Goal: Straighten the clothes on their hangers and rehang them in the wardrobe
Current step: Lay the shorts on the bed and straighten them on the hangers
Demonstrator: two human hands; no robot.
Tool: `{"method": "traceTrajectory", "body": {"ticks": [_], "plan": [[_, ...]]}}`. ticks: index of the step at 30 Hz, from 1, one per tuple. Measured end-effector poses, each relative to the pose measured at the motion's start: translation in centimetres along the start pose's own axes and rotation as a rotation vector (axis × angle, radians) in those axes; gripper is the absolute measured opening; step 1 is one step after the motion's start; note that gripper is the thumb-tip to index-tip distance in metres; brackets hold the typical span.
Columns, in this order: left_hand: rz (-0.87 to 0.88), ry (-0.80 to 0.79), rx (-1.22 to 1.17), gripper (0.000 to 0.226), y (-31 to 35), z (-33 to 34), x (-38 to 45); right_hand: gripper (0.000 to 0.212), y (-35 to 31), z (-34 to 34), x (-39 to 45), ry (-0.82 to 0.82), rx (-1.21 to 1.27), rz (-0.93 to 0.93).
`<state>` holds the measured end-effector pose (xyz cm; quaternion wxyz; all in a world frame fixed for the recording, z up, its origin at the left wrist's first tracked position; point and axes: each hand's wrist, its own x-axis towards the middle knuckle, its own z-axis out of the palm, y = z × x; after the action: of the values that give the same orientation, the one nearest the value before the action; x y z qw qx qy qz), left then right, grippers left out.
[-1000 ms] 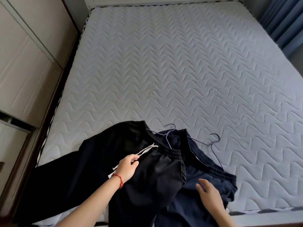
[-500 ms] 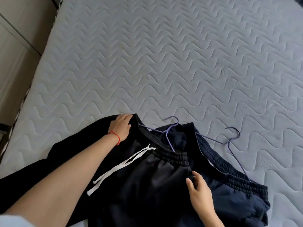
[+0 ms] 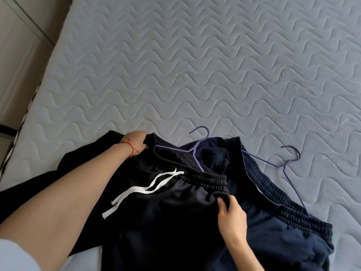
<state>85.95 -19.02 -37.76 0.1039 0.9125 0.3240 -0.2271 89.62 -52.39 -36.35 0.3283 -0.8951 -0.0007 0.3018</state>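
Black trousers [image 3: 156, 222] with a white drawstring [image 3: 144, 189] lie on the mattress [image 3: 195, 65], waistband toward the far side. A purple wire hanger [image 3: 197, 147] sits in their waist, hook pointing away. My left hand [image 3: 136, 142] grips the far left corner of the waistband. My right hand [image 3: 231, 218] pinches the black fabric just below the waistband's right end. Navy trousers [image 3: 273, 237] lie partly under them on the right, with a darker wire hanger [image 3: 289, 165] sticking out of their waist.
The quilted grey mattress stretches far and right of the clothes. Beige wardrobe doors [image 3: 21, 55] stand along the left, past the mattress edge.
My left hand let go of the drawstring and moved up to the waistband's left corner. My right hand shifted from the navy trousers onto the black ones. The view moved closer.
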Motion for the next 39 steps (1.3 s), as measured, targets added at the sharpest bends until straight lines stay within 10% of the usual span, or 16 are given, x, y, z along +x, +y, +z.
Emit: {"method": "traceTrajectory", "body": {"ticks": [12, 39], "plan": [[-0.225, 0.506, -0.503, 0.030, -9.1, -7.1, -21.4, 0.006, -9.0, -3.2, -9.7, -0.071, -0.009, -0.470], [-0.222, 1.440, -0.371, 0.025, -29.7, -18.5, -69.4, 0.007, -22.9, -0.9, -50.8, 0.065, 0.241, -1.175]]}}
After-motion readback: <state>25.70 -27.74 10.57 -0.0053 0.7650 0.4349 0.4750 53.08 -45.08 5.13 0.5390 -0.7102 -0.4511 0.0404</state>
